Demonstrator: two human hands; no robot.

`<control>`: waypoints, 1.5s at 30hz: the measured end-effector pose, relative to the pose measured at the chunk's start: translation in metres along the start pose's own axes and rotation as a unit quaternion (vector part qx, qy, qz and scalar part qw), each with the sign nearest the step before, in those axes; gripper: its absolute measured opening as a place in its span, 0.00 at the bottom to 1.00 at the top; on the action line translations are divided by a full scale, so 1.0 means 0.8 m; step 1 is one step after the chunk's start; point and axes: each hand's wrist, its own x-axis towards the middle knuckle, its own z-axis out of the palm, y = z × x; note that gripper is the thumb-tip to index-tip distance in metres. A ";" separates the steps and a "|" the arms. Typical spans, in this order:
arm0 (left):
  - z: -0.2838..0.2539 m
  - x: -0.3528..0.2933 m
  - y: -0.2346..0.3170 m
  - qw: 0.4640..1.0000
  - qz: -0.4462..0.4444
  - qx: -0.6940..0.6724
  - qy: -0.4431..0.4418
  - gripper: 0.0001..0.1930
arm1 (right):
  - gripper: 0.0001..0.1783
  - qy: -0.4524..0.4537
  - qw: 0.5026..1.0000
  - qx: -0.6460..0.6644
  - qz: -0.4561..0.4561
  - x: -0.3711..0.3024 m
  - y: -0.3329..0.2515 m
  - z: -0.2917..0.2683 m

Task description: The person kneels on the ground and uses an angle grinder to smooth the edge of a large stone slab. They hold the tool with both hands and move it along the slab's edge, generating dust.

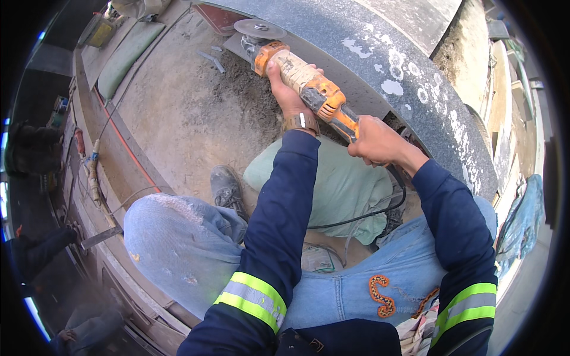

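Observation:
An orange and grey angle grinder (321, 93), its body partly wrapped in tan tape, is held in both my hands. My left hand (288, 95) grips the taped body just behind the head, from below and the side. Around the rear handle my right hand (380, 142) is closed. The flat cutting disc (259, 28) sits at the far end, beside the edge of a curved grey stone slab (380, 53) with white patches. Whether the disc touches the slab I cannot tell. A black power cord (356, 218) runs from the handle down between my legs.
A pale green sack (326, 178) lies under the slab between my legs, and another green sack (127, 56) is at the far left. An orange cable (127, 145) crosses the dusty ground (172, 89). A blue plastic sheet (522, 219) lies at right. Other people are at far left.

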 end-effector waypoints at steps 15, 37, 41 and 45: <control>-0.001 0.017 0.014 1.000 -0.010 -0.009 0.000 0.36 | 0.13 -0.017 1.000 0.002 0.000 0.011 -0.018 -0.004; -0.026 0.047 0.039 0.997 -0.065 -0.051 -0.001 0.37 | 0.13 -0.022 1.000 -0.010 -0.015 0.033 -0.040 -0.009; -0.006 0.057 0.017 0.999 -0.025 -0.024 -0.006 0.34 | 0.13 -0.001 1.000 0.008 -0.009 0.045 -0.031 -0.004; -0.016 0.064 0.029 0.999 -0.038 -0.017 0.000 0.36 | 0.14 0.002 1.000 -0.013 -0.002 0.046 -0.039 -0.006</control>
